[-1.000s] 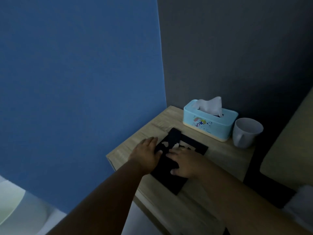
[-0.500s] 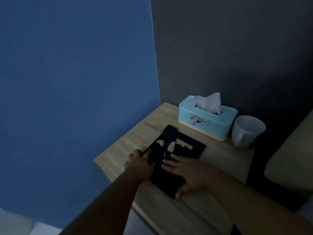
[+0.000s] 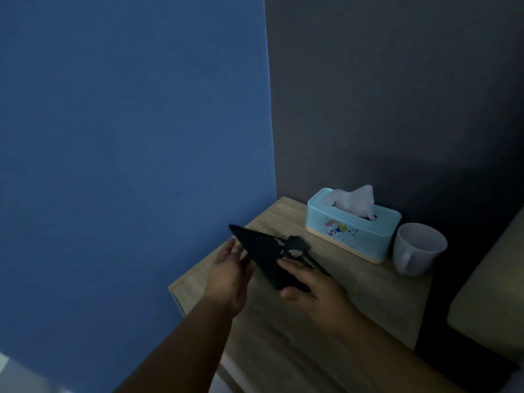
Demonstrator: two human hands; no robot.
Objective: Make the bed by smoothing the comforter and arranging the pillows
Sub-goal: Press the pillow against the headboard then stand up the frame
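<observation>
**Black cloth held in both hands over the bedside table**

Black cloth (image 3: 263, 259), folded flat with pale printed patches near its middle, sits at about 6 o'clock in the view, over the near-left part of a wooden bedside table (image 3: 354, 313). It is tilted, and its far corner points toward 10 o'clock against the blue wall (image 3: 127, 137). Whether its near corner touches the tabletop cannot be told in the dim light.

The left hand (image 3: 229, 272) is at the cloth's 9 o'clock side. Its fingers reach up behind that edge and the thumb lies against the near face, pinching it. The right hand (image 3: 312, 282) is at the cloth's 4 o'clock side, with fingers laid over the top surface and the thumb tucked under the near corner, so it grips the cloth too. Thin dark strips trail from the cloth beside the right fingers.

At 2 o'clock from the cloth, well apart from it, a light blue tissue box (image 3: 357, 236) stands on the table with a white tissue (image 3: 354, 201) poking out of its slot. Just beside the box, at its 4 o'clock end, stands an upright pale mug (image 3: 416, 253) with its handle toward the camera. A dark grey wall (image 3: 397, 95) rises behind both.

A beige padded shape (image 3: 493, 302) fills the frame's edge at 4 o'clock; whether it is a pillow or a headboard cannot be told.
</observation>
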